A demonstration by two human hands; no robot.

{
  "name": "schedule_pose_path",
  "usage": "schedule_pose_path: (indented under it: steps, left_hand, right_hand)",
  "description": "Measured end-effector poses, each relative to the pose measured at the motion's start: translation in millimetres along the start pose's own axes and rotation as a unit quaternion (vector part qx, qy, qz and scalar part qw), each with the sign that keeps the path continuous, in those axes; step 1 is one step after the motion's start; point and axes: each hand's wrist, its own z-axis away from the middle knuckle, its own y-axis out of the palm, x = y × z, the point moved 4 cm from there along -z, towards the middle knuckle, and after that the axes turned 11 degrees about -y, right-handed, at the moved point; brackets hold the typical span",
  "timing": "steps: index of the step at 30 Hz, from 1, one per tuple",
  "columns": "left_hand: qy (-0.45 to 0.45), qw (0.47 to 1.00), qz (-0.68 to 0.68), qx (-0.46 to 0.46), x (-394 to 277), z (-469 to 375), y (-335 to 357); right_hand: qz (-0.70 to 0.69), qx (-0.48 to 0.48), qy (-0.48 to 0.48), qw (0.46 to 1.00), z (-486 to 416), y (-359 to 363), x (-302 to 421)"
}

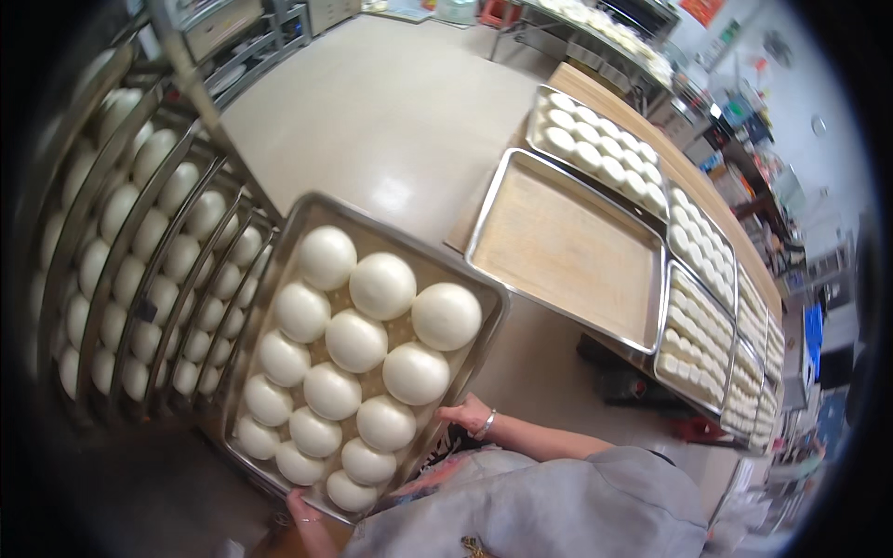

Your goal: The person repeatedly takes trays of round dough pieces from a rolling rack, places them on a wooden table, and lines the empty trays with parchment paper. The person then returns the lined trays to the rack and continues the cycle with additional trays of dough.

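In both hands I hold a metal baking tray of smooth, round white dough balls, set in rows. My right hand, a silver bracelet at its wrist, grips the tray's right side with the thumb near the rim. At the near left corner, my left hand holds the edge; most of its fingers are hidden below. The tray's left side appears close beside a rack stacked with trays of similar dough balls. Whether tray and rack touch, I cannot tell.
To the right, a wooden table carries a metal tray with no dough in it and several trays of white dough pieces. Pale floor lies between rack and table. Another table with white pieces stands at the back.
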Motion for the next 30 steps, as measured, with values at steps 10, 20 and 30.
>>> schedule_pose_path:
  steps: [10,20,30]
  left_hand:
    - [0.183,0.941,-0.227,0.17,-111.0,45.3,271.1]
    - [0.228,0.833,-0.473,0.175,-17.9,11.6,622.9]
    - [0.317,0.708,-0.321,0.543,92.0,60.1,870.8]
  right_hand:
    - [-0.241,-0.135,-0.119,0.954,6.7,-280.3,107.7]
    - [0.133,-0.408,0.066,0.901,44.5,-524.8,30.2]
    - [-0.082,-0.577,-0.311,0.751,114.9,-632.0,98.8]
